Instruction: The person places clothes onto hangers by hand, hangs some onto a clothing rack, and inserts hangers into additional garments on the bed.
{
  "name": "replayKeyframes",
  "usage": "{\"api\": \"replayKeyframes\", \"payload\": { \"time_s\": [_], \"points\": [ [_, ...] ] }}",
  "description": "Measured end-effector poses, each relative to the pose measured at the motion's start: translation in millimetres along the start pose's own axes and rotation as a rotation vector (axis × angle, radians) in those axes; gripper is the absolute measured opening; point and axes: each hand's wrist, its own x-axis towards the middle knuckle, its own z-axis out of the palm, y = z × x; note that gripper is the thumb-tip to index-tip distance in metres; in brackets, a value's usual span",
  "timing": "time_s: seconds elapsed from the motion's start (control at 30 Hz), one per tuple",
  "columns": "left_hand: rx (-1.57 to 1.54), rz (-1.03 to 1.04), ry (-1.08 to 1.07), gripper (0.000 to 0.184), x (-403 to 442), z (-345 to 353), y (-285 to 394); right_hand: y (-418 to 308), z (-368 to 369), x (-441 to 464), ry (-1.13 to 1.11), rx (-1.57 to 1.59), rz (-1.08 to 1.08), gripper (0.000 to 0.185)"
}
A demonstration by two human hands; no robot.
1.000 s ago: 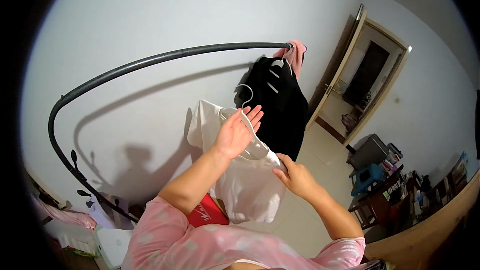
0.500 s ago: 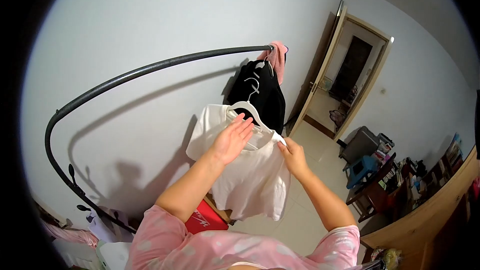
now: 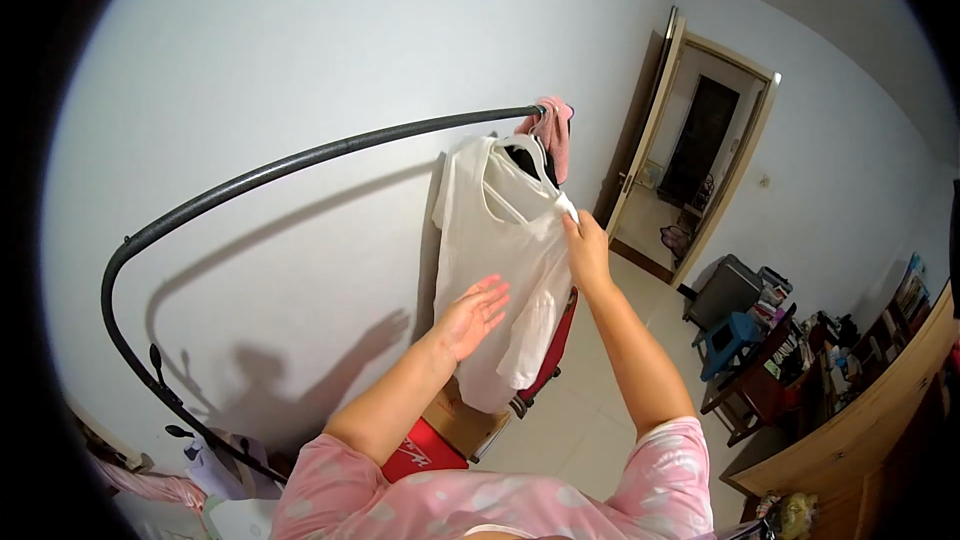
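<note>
A white shirt (image 3: 500,260) hangs on a white hanger (image 3: 524,147) near the far end of the dark curved rail (image 3: 340,148). The hanger's hook is close to the rail; whether it rests on it I cannot tell. My right hand (image 3: 588,245) pinches the shirt's shoulder at the right. My left hand (image 3: 474,320) is open in front of the lower part of the shirt, palm up, holding nothing. Behind the shirt a bit of black clothing (image 3: 547,166) shows, next to a pink cloth (image 3: 553,135) at the rail's end.
Below the shirt stand a cardboard box (image 3: 462,422), a red box (image 3: 422,452) and a dark red suitcase (image 3: 553,365). An open door (image 3: 640,125) is at the back right. A blue stool (image 3: 727,342), a grey case (image 3: 722,290) and a cluttered desk stand at the right.
The white shirt has moved up and away to the rail's end, now covering most of the black clothing. My right hand rose with it; my left hand came off the collar area and is lower.
</note>
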Motion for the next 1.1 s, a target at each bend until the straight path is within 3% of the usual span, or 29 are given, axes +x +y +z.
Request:
{"api": "replayKeyframes", "payload": {
  "time_s": [0.2,0.6,0.7,0.73,0.83,0.87,1.0,1.1],
  "points": [
    [-0.015,-0.003,0.014,0.036,-8.1,-2.7,2.8,-11.6,18.0,33.4,0.008,-0.036,-0.012,0.029],
    [-0.029,0.021,0.063,0.037,-35.8,-24.8,11.7,30.5,41.2,40.4,-0.065,-0.257,-0.042,0.026],
    [-0.007,0.012,0.065,0.036,-39.1,-28.1,14.3,60.1,37.5,45.6,-0.128,-0.262,-0.076,0.029],
    [-0.007,0.012,0.066,0.036,-41.0,-28.9,15.5,63.4,32.4,47.1,-0.208,-0.291,0.021,0.031],
    [-0.005,-0.001,0.064,0.035,-46.7,-27.8,15.1,71.1,14.8,30.7,-0.141,-0.306,-0.077,0.052],
    [-0.005,-0.008,0.062,0.035,-48.6,-27.6,14.2,73.4,6.5,25.0,-0.187,-0.336,-0.03,0.066],
    [-0.034,-0.055,0.038,0.033,-53.6,-37.7,2.0,87.7,-14.9,-29.3,-0.15,-0.551,-0.021,0.073],
    [-0.042,-0.129,0.022,0.03,-61.1,-34.5,-14.6,96.2,-27.9,-98.8,-0.194,-0.531,-0.006,0.062]
  ]
}}
